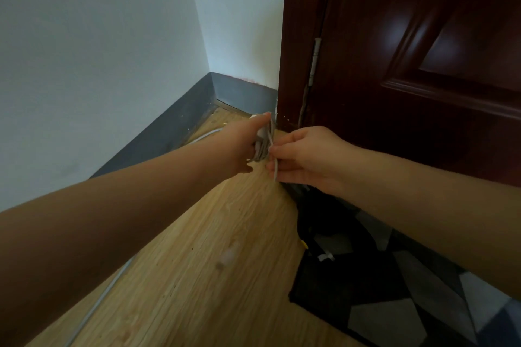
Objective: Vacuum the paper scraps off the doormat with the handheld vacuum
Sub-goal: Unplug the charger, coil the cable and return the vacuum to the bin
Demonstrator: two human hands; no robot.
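Evidently, the task stood at a preparatory stage. No vacuuming had begun: the left hand point(239, 149) gripped a coiled bundle of white cord point(263, 141), wrapped round what looked like a small white body, perhaps a charger or plug, though the object was too hidden to identify. The right hand point(307, 158) pinched a loose strand point(275, 169) of that cord between thumb and fingers, just at 3 o'clock of the bundle, the two hands nearly touching. A judgement: the cord was being unwound or wound, and every cleaning step remained.

The doormat point(380, 304), dark with grey geometric patches, lay on the wooden floor point(197, 276) at 5 o'clock of the hands, against the foot of the dark red door point(423, 65). One small white scrap point(325, 257) showed on the doormat near its left edge; other scraps could not be made out. A dark object with a yellow spot point(310, 222) rested at the doormat's far left end; whether it was the handheld vacuum could not be told.

A second white cable point(98, 298) ran along the floor at 7 o'clock, beside the grey skirting board point(169, 132).

No container appeared in view; a dust bin of any vacuum, and its contents, could not be seen.
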